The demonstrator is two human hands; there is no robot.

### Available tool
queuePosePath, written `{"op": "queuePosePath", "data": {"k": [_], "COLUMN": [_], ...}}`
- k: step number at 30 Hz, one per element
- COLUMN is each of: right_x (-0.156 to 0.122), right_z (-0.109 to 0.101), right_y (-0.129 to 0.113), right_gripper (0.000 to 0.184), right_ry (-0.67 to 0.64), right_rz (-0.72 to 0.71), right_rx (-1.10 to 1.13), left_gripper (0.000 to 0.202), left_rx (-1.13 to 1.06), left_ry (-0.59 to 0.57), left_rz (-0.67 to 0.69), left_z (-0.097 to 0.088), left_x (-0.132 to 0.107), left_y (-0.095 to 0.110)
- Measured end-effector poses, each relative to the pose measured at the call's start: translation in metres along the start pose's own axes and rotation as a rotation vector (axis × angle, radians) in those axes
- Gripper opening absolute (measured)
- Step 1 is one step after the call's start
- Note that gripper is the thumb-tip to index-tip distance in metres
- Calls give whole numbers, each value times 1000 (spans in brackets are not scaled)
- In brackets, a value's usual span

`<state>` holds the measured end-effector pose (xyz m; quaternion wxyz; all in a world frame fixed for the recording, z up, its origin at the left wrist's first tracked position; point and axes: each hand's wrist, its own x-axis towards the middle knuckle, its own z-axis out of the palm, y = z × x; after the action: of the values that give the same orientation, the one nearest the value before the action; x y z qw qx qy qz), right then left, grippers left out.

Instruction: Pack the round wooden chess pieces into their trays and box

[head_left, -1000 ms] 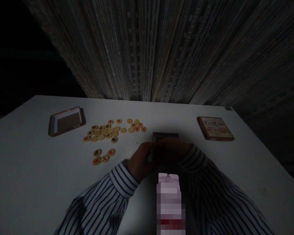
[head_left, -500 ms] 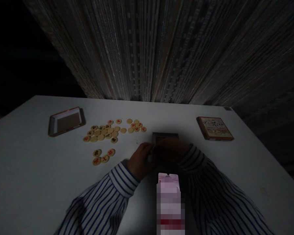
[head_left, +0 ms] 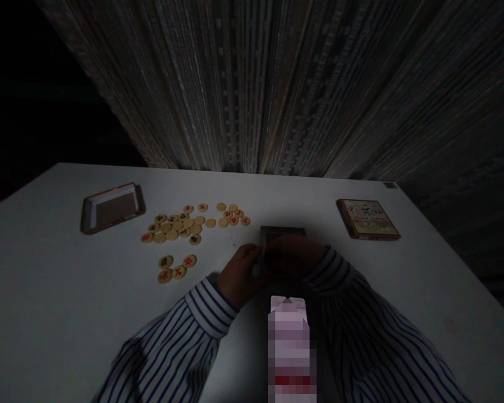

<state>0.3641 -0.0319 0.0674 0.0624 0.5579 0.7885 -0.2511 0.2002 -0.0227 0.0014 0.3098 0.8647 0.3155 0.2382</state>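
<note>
In the middle of the table, a small dark open box [head_left: 282,229] shows its far rim, while its near part is hidden by my hands and deep shadow. My left hand [head_left: 239,275] has its fingers closed at the box's left edge. Across the box lies my right hand [head_left: 294,254], palm side hidden; it is too dark to make out its fingers or anything in them. A lit phone [head_left: 289,336] is just below the hands, its screen blurred out. To the left are several round Chinese chess pieces [head_left: 176,226], some with red or black characters, some blank side up.
An open shallow tin tray [head_left: 138,215] stands at the back left. A flat decorated box [head_left: 372,218] lies at the back right. Four-piece-like smaller group aside, several chess pieces [head_left: 178,272] sit nearer me. A striped curtain [head_left: 243,84] hangs behind the white table [head_left: 109,291].
Both hands stay at the small box with hardly any motion. The whole view has shifted very slightly; the chess pieces, tray and phone lie as before.
</note>
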Motion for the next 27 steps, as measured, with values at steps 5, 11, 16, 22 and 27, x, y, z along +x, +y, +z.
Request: {"op": "queuePosePath", "data": {"k": [5, 11, 16, 22, 27], "right_x": [-2, 0, -1, -1, -2], "right_z": [-2, 0, 0, -1, -2], "right_y": [-2, 1, 2, 1, 0], "right_gripper": [21, 22, 23, 23, 24], "right_ry": [-4, -2, 22, 11, 6], "right_rz": [29, 28, -5, 9, 25], "right_rx": [-24, -43, -52, -67, -72], "left_gripper": [51, 50, 50, 50, 49], "left_rx": [-2, -11, 4, 9, 23], "left_ry": [-2, 0, 10, -4, 15], "left_rz": [-16, -10, 3, -6, 9], "left_z": [0, 1, 1, 0, 2], "left_x": [0, 0, 0, 0, -1], "left_y": [-1, -1, -1, -1, -3]}}
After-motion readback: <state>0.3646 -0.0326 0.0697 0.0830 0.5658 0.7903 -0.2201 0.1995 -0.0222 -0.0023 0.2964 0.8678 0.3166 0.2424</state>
